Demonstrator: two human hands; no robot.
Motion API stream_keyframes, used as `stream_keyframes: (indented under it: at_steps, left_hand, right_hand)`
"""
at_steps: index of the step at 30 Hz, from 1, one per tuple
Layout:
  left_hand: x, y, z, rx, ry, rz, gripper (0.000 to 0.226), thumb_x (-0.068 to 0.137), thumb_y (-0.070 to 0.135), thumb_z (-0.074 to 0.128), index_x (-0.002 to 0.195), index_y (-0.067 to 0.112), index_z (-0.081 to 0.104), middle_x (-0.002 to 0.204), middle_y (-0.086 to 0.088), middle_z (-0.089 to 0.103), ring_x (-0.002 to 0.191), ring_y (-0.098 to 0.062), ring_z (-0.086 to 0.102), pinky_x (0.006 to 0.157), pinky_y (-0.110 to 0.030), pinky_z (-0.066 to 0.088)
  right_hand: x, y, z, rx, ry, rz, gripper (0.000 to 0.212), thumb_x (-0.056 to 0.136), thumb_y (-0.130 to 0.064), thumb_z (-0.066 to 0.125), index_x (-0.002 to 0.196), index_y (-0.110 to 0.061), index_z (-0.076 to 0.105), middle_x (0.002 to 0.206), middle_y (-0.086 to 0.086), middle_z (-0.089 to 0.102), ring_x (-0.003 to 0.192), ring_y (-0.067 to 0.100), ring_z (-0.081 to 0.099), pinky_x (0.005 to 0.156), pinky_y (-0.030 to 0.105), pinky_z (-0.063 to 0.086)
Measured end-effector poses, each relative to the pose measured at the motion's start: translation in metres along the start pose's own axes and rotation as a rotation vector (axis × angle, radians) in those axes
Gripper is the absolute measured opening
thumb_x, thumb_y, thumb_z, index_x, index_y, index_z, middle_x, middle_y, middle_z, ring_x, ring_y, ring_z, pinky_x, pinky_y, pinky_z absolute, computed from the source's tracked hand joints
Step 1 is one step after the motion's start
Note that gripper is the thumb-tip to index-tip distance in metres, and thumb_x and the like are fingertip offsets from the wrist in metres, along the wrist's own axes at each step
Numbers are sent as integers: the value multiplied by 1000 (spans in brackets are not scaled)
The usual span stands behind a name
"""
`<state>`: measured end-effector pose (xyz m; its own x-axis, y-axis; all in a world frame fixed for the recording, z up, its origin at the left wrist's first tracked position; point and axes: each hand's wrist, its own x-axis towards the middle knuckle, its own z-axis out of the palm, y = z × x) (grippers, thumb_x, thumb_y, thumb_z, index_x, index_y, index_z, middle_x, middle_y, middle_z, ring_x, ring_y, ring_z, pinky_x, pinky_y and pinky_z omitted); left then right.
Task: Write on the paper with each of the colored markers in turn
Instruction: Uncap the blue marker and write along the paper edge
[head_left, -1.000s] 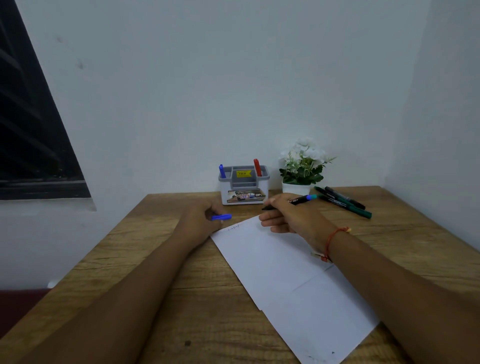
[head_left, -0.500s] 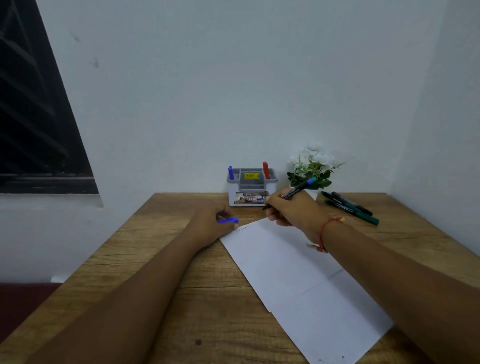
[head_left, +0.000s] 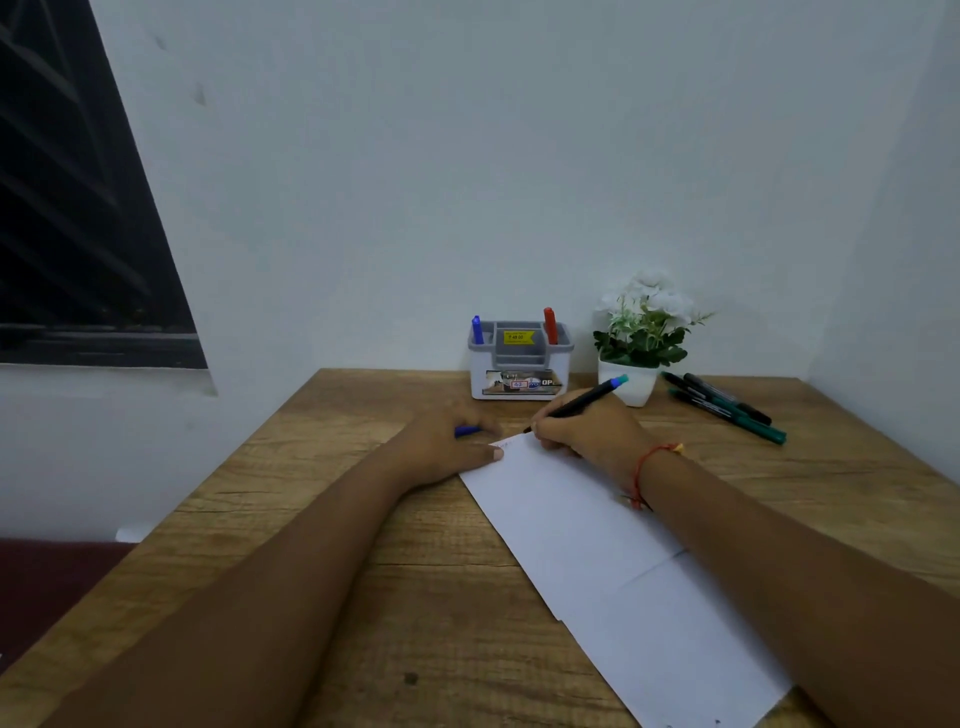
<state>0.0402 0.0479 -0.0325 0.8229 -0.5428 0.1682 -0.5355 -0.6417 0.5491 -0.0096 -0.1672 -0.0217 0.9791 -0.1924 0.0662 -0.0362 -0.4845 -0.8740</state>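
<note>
A white sheet of paper lies slanted on the wooden table, with faint marks near its far corner. My right hand grips a black marker with a light-blue end, its tip down at the paper's far corner. My left hand rests on the table with its thumb on the paper's far-left edge, and its fingers hold a blue marker cap. A blue marker and a red marker stand in a grey-and-white holder. Several dark and green markers lie at the right.
A small white pot of white flowers stands just behind my right hand, against the white wall. A dark window is at the left. Walls close the table's far and right sides.
The view has tilted down a little. My right hand tipped the marker more upright and brought its tip down to the paper's far corner. My left hand stayed beside the paper with the cap.
</note>
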Motion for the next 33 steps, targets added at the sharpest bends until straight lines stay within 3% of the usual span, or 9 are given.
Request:
stream_keyframes:
  at_steps: [5,9,12,16,21,27,33]
  left_hand:
    - [3,-8,6,3,5,8,36,76,60,64,107,44,70,118,15,59,116,-8,51,103,-41,44]
    - [4,-9,7,6,-1,-6,36,77,59,63,109,45,68,123,15,54,123,-13,46,108,-44,39]
    - [5,-9,8,-3,-9,-16,27,84,48,67,110,44,68,128,13,51,125,-13,45,109,-44,38]
    - [4,-9,7,1,-15,-27,29,78,57,64,106,52,66,128,16,49,128,-16,42,110,-46,36]
    - [5,-10,7,14,-17,-29,30,78,56,64,108,51,66,131,14,49,130,-18,40,110,-49,35]
    - [5,-10,7,24,-21,-18,28,83,51,65,111,48,67,124,17,49,128,-18,41,110,-48,35]
    - [6,-11,8,17,-27,-25,35,76,61,61,109,52,65,122,17,50,126,-17,43,109,-49,36]
  right_hand:
    - [2,2,6,-36,48,0,15,82,-22,74,84,-7,77,69,1,76,60,6,67,52,13,48]
    - [6,4,8,-59,60,-4,18,81,-24,75,83,-6,78,72,4,78,66,8,70,63,22,57]
    - [6,3,8,-54,42,-5,12,82,-23,76,82,-10,77,70,0,77,61,4,69,58,17,54]
    - [9,4,9,-83,31,-11,10,81,-23,76,81,-13,75,76,1,77,76,14,73,73,28,60]
    - [11,5,9,-97,22,2,14,79,-26,75,84,-13,74,75,-1,74,71,10,68,58,20,49]
    - [13,7,10,-97,29,-3,16,79,-25,76,87,-11,74,79,2,76,77,13,72,66,25,55]
    - [20,13,12,-114,40,7,25,75,-32,75,90,-11,74,82,3,75,81,15,71,63,24,51]
